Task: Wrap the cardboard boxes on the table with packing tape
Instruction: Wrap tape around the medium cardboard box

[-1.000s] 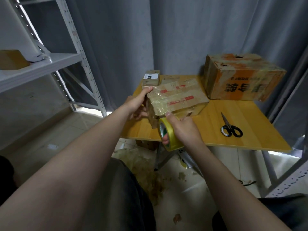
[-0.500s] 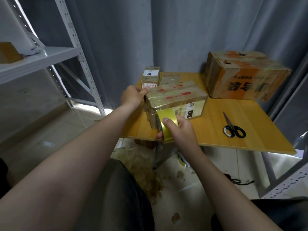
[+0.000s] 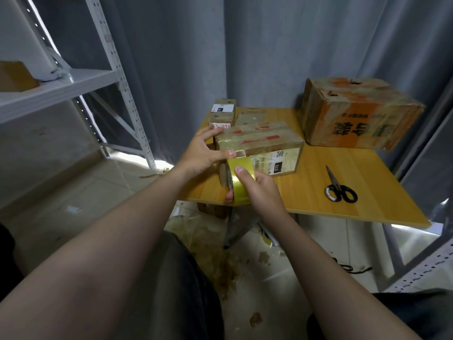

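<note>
A medium cardboard box (image 3: 267,141), glossy with tape and red markings, lies flat near the front left of the wooden table (image 3: 382,187). My left hand (image 3: 203,153) grips its near left corner, thumb pressing the tape end onto the edge. My right hand (image 3: 259,190) holds a yellow packing tape roll (image 3: 239,177) just in front of the box, with a strip running from the roll up to that corner. Two small boxes (image 3: 221,114) and a flat one (image 3: 250,116) sit behind. A large orange-printed box (image 3: 358,114) stands at the back right.
Black-handled scissors (image 3: 339,190) lie on the table to the right of the box. A white metal shelf rack (image 3: 61,87) stands at the left, another rack post at the right edge. Grey curtains hang behind. Tape scraps litter the floor under the table.
The box went from tilted to lying flat on the table. My left hand shifted from the box's far side to its near corner. The tape roll rose to the box's front face.
</note>
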